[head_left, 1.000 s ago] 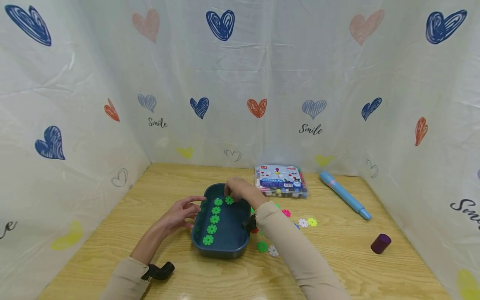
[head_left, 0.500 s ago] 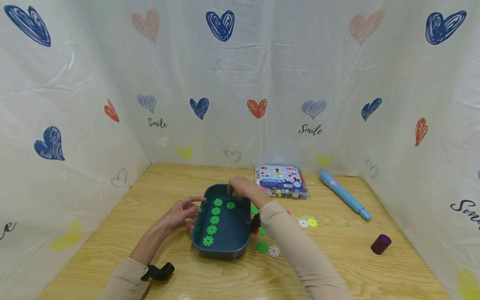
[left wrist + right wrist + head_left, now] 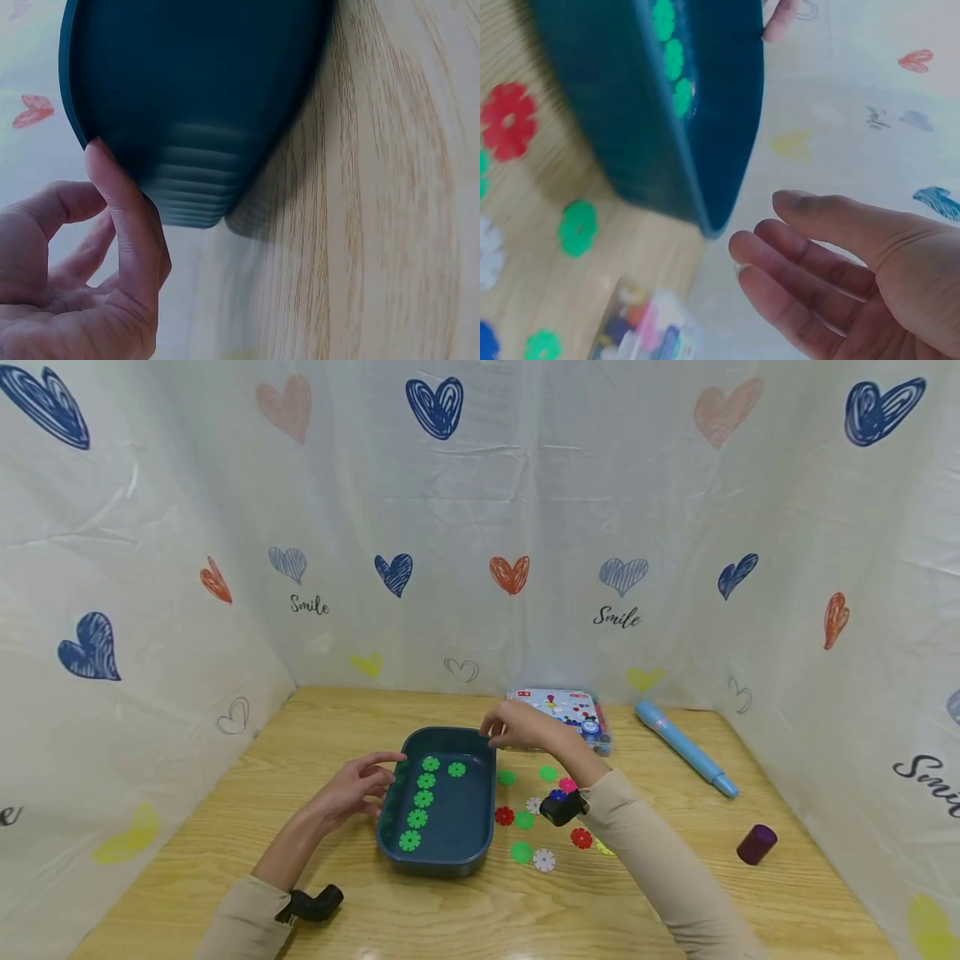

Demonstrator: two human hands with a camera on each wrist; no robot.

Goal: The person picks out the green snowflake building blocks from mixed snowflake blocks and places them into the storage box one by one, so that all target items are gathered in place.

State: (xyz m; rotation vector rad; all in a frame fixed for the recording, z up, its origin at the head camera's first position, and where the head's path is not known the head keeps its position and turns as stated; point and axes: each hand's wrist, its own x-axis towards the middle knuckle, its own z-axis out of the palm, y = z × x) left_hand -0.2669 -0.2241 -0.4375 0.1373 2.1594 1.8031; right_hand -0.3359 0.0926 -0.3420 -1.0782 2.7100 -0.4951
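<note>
A dark blue-green tray point(image 3: 465, 822) stands on the wooden table. Inside it, several green flower-shaped plastic discs point(image 3: 423, 798) form a line along the left side, and a single green disc point(image 3: 457, 769) lies right of the line's far end. My left hand point(image 3: 356, 787) is at the tray's left side; in the left wrist view its index fingertip point(image 3: 96, 150) touches the rim. Over the tray's far right corner is my right hand point(image 3: 525, 727), its fingers loosely bent. The right wrist view shows nothing between that thumb and the fingers point(image 3: 780, 292), which are apart from the tray.
Loose discs lie right of the tray, among them a red disc point(image 3: 504, 816), a white disc point(image 3: 543, 860) and a green disc point(image 3: 521, 852). Behind them is a clear box of coloured parts point(image 3: 600, 739). Farther right are a light blue tube point(image 3: 686, 747) and a purple cylinder point(image 3: 757, 844).
My right hand has let go of the green disc in the tray's upper right and moved up and right to the far right corner. The left hand keeps its place at the rim.
</note>
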